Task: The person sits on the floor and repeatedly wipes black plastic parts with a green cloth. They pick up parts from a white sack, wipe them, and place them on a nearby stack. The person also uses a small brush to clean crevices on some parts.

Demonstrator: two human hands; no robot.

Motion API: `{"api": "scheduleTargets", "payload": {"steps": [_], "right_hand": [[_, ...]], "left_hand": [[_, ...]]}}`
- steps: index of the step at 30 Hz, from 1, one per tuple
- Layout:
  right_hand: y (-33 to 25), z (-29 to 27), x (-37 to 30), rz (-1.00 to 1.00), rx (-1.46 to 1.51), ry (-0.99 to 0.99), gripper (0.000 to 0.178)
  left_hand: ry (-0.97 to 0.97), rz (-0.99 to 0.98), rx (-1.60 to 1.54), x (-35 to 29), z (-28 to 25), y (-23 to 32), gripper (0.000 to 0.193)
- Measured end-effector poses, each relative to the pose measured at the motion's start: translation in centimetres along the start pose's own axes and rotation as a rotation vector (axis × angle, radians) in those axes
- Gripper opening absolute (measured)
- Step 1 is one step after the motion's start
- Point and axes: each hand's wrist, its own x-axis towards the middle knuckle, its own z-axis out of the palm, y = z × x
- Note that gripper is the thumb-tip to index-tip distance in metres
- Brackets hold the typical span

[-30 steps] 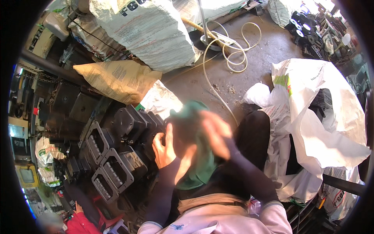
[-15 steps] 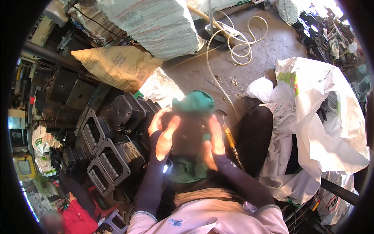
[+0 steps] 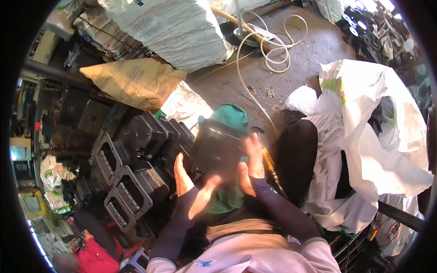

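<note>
Left hand: Your left hand (image 3: pixel 193 186) is spread out, with its fingers well apart from the thumb. The thumb is blurry by the near edge of the box, so I cannot tell if it touches.
Right hand: Your right hand (image 3: pixel 251 166) has straight fingers, with the thumb a bit apart from them. They are at the box's right side, but I cannot tell if they press on it.
Dark box: The shiny dark box (image 3: pixel 218 150) is between your two hands. Its far edge goes past your fingertips.
Green cloth: The green cloth (image 3: pixel 231 113) peeks out past the box, beyond your fingertips. More of it shows below your thumbs.
Yellow tool: The tool with a yellow handle (image 3: pixel 268 161) is just right of your right fingers.
White sack: A big white sack (image 3: pixel 364 132) is well to the right of your right fingers.
Black frames: Black frames (image 3: pixel 148 200) are left of your left fingers.
Brown sack: A brown paper sack (image 3: pixel 136 82) is beyond your left fingers.
Pale hose: A pale hose (image 3: pixel 250 94) curls on the floor (image 3: pixel 314 50), beyond your right fingertips.
</note>
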Motion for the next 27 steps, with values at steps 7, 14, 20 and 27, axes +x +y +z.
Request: {"api": "scheduleTargets", "payload": {"steps": [7,14,20,27], "right_hand": [[-0.2,-0.6,1.0,-0.025,0.014,-0.091,0.064],[-0.9,-0.7,0.7,-0.158,-0.026,-0.060,0.064],[-0.6,-0.4,0.3,-0.049,-0.084,-0.067,0.067],[0.6,-1.4,4.1,-0.093,-0.132,-0.136,0.067]], "left_hand": [[-0.490,0.716,0.640,6.6,-3.1,2.8,0.121],[-0.082,0.698,0.359,8.1,-0.3,1.8,0.110],[0.221,0.460,0.417,6.7,3.2,1.6,0.105],[-0.086,0.238,0.535,6.4,-1.2,3.9,0.110]]}}
